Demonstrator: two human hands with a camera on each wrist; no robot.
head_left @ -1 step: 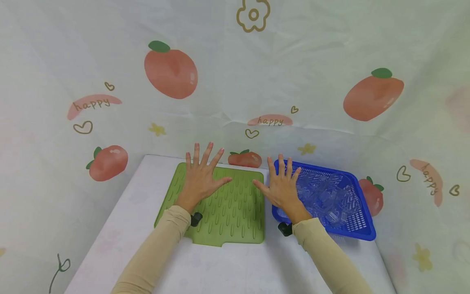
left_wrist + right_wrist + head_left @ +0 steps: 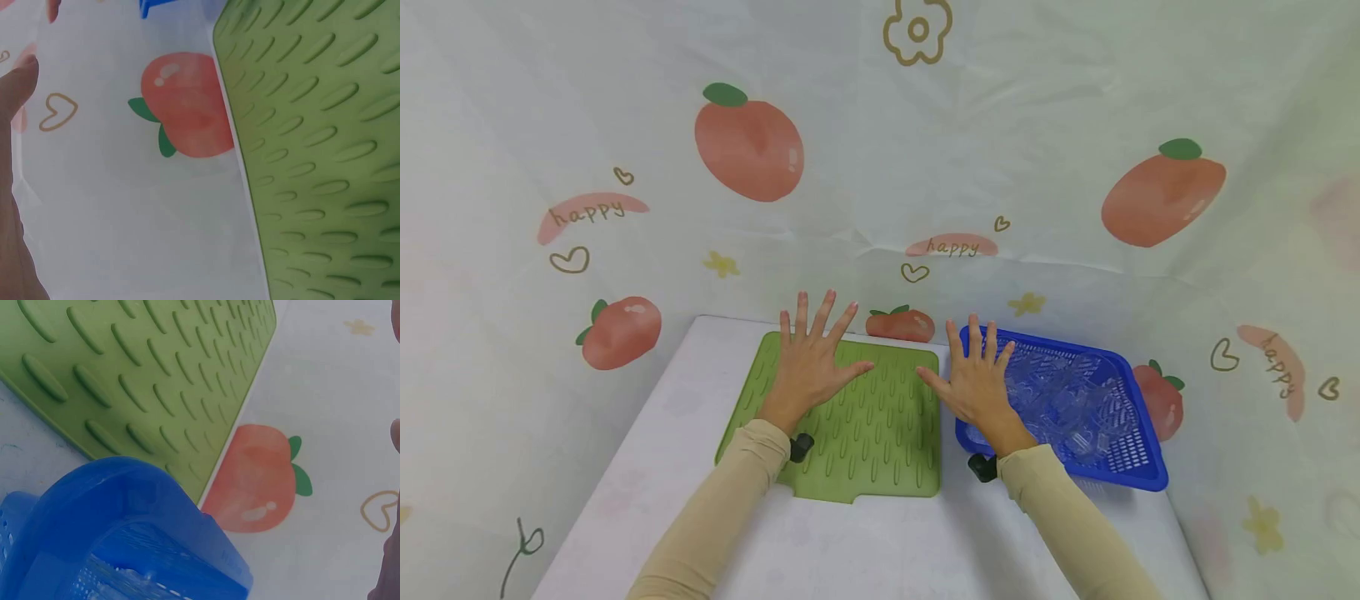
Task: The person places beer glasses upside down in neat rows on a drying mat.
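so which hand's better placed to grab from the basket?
Right. The right hand hovers open over the blue basket of clear pieces; the left hand is spread over the green mat, farther off.

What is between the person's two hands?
In the head view, only ridged green mat lies between the left hand and right hand.

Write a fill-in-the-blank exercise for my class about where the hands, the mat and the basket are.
1. The left hand lies spread over the ribbed ____ rubber mat.
2. The right hand lies spread over the ____ slotted plastic basket.
3. The basket holds clear plastic pieces and stands to the mat's ____.

Missing words: green; blue; right
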